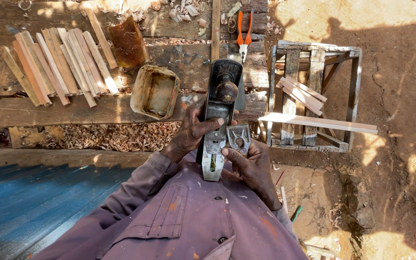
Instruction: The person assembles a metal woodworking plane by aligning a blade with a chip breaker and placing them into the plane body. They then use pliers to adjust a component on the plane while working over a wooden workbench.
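Head view: one hand plane (pixel 220 115) (long axis pointing away), left hand (pixel 191 132) fingers wrapped around it, right hand (pixel 251 166) pinching one metal cap (pixel 239 138).

A person in a worn, dusty mauve work shirt, seen from above.

The long-sleeved mauve cotton shirt (pixel 188 221) has a buttoned front placket with small dark buttons, a flapped chest pocket with stitched seams, and scattered orange-rust flecks and pale smudges. Loose cuffs reach both wrists; the bare left hand (pixel 191 132) and bare right hand (pixel 251 166) wear no gloves or rings.
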